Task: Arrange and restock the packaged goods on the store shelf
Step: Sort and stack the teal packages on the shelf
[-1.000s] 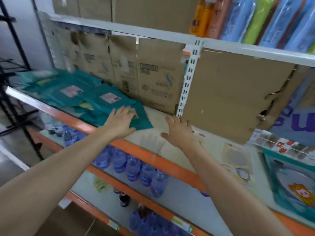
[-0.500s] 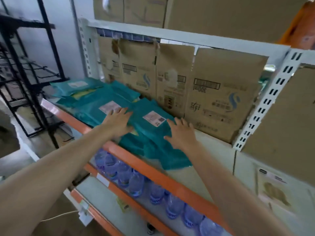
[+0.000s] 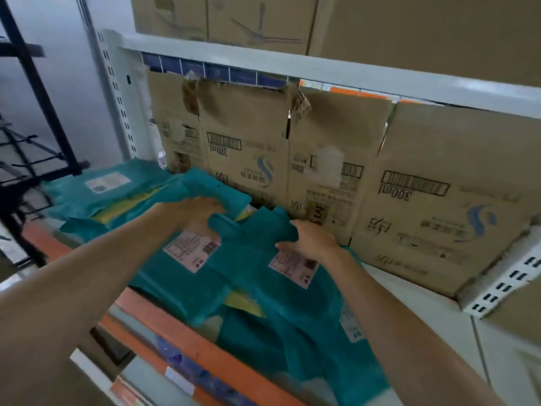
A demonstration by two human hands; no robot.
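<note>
The left hand [image 3: 196,213] and right hand [image 3: 314,243] each close their grip, fingers curled, on the far edge of a soft, crinkly, white-labelled teal packet [image 3: 254,241]. It lies atop overlapping packets [image 3: 117,194] on the orange-fronted shelf [image 3: 190,341], before upright cardboard boxes [image 3: 424,206]. A black rack [image 3: 38,92] stands to the left.
</note>
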